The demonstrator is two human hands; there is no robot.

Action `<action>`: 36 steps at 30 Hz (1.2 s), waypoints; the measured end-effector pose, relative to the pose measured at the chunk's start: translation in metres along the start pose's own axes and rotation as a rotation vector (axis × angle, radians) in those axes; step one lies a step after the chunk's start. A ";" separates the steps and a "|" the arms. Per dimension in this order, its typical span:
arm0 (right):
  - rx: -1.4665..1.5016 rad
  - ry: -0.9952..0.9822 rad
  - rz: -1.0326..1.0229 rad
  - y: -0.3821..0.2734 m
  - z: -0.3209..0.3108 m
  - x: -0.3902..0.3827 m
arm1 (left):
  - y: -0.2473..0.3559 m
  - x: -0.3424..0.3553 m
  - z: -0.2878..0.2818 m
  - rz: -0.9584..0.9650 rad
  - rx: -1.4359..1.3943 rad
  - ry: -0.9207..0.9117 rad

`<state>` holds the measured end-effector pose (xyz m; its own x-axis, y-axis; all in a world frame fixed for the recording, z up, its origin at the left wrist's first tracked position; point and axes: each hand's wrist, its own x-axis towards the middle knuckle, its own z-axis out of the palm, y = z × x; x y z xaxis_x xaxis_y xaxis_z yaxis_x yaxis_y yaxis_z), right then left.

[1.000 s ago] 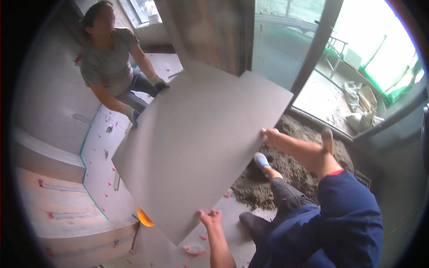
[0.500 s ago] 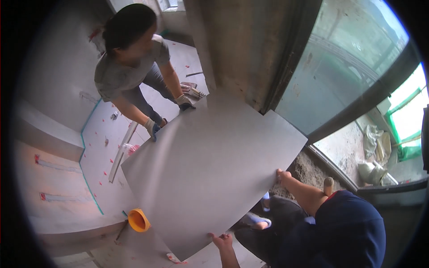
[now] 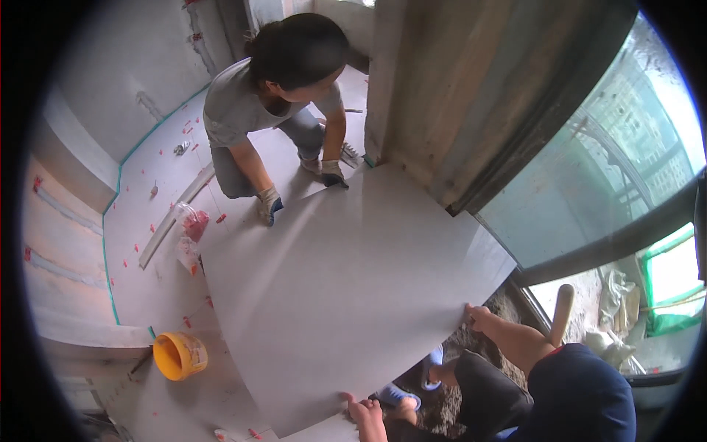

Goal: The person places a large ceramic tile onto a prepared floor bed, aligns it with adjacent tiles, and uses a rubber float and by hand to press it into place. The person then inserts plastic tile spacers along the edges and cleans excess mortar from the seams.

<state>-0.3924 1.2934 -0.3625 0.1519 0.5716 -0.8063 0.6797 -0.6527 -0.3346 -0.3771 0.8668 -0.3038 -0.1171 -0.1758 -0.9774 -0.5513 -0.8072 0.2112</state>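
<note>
Bare hands point(image 3: 366, 414) on smooth grey tile point(image 3: 346, 295)

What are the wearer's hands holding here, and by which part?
Both hands grip the large grey tile by its near edge: the left hand at the bottom corner, the right hand further right.

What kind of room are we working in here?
Probably an unfinished room under renovation, with floor tiling going on: a large grey tile being laid, red spacer clips scattered on the tiled floor, and bare mortar by the window.
</note>
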 end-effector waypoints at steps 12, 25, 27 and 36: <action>0.136 -0.407 0.053 0.020 -0.033 0.152 | -0.076 0.080 0.021 -0.054 0.066 -0.049; -0.008 -0.459 -0.009 -0.006 -0.018 0.193 | -0.115 0.117 0.039 -0.034 0.055 -0.116; 0.157 -0.534 0.104 -0.004 -0.019 0.207 | -0.110 0.110 0.055 -0.087 -0.050 -0.021; -0.012 -0.474 0.095 0.002 -0.018 0.235 | -0.149 0.198 0.025 -0.170 0.056 -0.046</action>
<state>-0.3422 1.4351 -0.5438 -0.1279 0.2187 -0.9674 0.6876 -0.6834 -0.2454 -0.3391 0.9661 -0.5285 -0.0557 -0.0125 -0.9984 -0.6115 -0.7900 0.0441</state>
